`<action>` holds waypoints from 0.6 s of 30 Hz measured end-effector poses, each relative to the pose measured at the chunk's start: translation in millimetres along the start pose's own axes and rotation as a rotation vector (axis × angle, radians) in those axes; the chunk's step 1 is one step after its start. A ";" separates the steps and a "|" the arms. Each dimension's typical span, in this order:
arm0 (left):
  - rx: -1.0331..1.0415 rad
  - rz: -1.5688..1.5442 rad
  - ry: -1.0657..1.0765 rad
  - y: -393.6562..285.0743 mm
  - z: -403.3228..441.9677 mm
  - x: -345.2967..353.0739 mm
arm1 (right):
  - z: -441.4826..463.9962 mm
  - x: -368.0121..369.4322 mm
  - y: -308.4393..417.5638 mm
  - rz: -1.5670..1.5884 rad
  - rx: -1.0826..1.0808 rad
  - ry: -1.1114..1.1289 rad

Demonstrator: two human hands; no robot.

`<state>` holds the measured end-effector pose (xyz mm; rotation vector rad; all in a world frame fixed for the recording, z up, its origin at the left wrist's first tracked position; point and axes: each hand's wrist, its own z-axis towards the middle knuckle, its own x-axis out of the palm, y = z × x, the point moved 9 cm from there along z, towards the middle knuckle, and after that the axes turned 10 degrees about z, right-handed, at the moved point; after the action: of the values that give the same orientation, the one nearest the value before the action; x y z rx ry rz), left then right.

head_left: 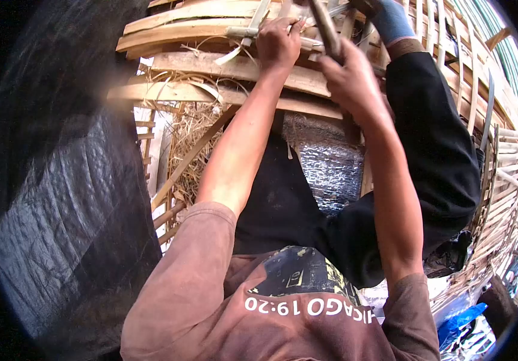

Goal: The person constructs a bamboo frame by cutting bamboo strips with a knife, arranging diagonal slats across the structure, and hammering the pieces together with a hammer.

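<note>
My left hand (279, 43) is closed at the top of the view, resting by a pale bamboo crosspiece (244, 32). Its fingers pinch something small that I cannot make out. Just right of it, my right hand (350, 79), blurred by motion, is wrapped round the brownish handle (326, 30) of a tool. That handle points up and slightly left, and the tool's far end is cut off by the frame's top edge. Beneath both hands run split wooden slats (208, 62) with curled shavings (232, 55) on them.
My bent leg (433, 138) and blue-socked foot (393, 23) lie right of my hands. Dark plastic sheeting (60, 198) hangs at left. Dry straw (196, 138) and silvery foil (331, 174) show below the slats. A slatted frame (502, 180) curves along the right.
</note>
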<state>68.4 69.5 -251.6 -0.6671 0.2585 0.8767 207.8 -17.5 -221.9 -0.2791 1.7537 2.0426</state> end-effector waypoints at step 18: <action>-0.026 -0.017 0.155 -3.0 5.5 -0.5 | -17.3 -18.4 -2.8 0.189 0.182 -0.022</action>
<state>70.2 71.3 -245.9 -0.7617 0.3801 0.8145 223.2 -37.6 -219.7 -0.0354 2.0023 1.9844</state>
